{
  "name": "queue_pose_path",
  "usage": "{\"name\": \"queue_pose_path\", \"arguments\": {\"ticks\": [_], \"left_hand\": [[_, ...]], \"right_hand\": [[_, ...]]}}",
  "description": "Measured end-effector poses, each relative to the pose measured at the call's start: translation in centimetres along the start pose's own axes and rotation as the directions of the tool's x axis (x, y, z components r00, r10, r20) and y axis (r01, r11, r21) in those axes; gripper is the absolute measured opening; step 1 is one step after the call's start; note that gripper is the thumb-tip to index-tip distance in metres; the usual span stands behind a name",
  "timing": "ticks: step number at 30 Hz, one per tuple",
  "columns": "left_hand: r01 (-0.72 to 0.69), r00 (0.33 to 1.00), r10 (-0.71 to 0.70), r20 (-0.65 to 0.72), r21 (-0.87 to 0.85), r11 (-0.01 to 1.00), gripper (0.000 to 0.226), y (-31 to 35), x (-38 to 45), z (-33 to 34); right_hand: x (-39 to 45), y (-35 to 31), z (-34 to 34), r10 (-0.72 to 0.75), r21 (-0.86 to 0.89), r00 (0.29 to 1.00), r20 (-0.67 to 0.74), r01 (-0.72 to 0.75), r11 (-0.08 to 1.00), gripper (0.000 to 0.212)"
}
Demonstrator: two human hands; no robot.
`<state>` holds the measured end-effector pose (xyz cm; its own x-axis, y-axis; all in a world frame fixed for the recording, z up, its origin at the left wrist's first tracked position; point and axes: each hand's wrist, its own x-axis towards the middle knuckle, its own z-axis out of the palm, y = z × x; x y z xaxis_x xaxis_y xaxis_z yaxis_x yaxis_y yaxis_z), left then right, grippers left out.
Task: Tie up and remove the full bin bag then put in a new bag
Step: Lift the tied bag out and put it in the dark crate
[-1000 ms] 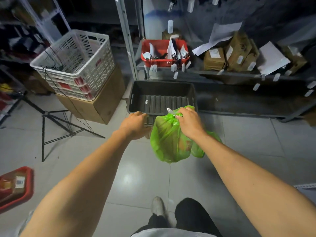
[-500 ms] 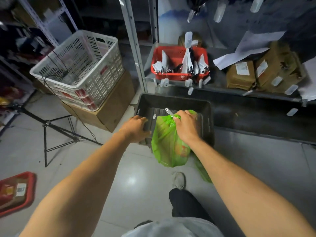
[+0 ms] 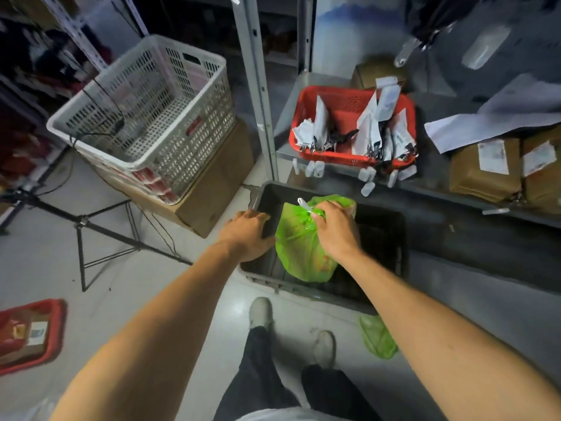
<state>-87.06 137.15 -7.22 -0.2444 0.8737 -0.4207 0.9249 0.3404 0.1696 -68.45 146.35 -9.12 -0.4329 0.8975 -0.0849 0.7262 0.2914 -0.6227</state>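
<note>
A full green bin bag (image 3: 299, 247) hangs over the dark grey crate (image 3: 385, 238) on the floor. My right hand (image 3: 332, 227) grips the bag at its gathered top, where a white strip sticks out. To the bag's left is my left hand (image 3: 250, 235), its fingers lying over the crate's left rim. A second piece of green bag (image 3: 378, 337) lies on the floor under my right forearm, in front of the crate.
A white perforated basket (image 3: 145, 117) sits on a cardboard box (image 3: 212, 189) at the left. A metal shelf post (image 3: 258, 95) stands behind the crate. A red basket (image 3: 352, 126) and brown parcels (image 3: 485, 171) are on the low shelf. A black stand (image 3: 103, 229) and a red tray (image 3: 30, 335) are at left.
I have stepped closer to the crate. My right hand has carried the green bag from in front of the crate to over its inside. My left hand stays at the crate's left rim.
</note>
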Motion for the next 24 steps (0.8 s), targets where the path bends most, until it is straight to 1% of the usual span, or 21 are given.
{"name": "queue_pose_path", "arguments": {"ticks": [3,7,9,15,20,22,24], "left_hand": [[-0.022,1.000,0.023,0.021,-0.021,1.000,0.067,-1.5,4.2,0.5],[-0.055,0.996,0.056,0.069,-0.021,0.998,0.067,-3.5,8.9,1.5],[-0.058,0.994,0.058,0.095,-0.003,0.998,0.068,-4.5,11.1,2.2],[-0.039,0.993,0.038,0.109,-0.002,0.999,0.068,-7.7,16.6,4.8],[0.000,0.993,0.005,0.121,-0.046,0.999,0.067,-9.8,19.3,7.2],[0.009,0.994,-0.002,0.110,-0.057,0.998,0.066,-10.2,20.0,7.8],[0.016,0.994,-0.007,0.107,-0.083,0.996,0.065,-10.4,20.5,8.4]], "right_hand": [[3.7,0.8,2.3,0.022,-0.090,0.999,0.032,-0.019,0.996,0.013],[7.5,1.8,5.3,0.057,-0.150,0.994,0.093,-0.043,0.988,0.012],[9.3,2.3,6.9,0.046,-0.171,0.990,0.135,-0.022,0.985,0.012],[13.5,3.3,11.6,-0.039,-0.185,0.970,0.238,0.085,0.979,0.016],[16.7,3.7,14.8,-0.076,-0.277,0.981,0.179,0.125,0.953,0.018],[17.5,4.1,15.7,-0.054,-0.322,0.983,0.175,0.109,0.941,0.020],[18.0,4.8,16.3,0.001,-0.354,0.985,0.172,0.061,0.933,0.020]]}}
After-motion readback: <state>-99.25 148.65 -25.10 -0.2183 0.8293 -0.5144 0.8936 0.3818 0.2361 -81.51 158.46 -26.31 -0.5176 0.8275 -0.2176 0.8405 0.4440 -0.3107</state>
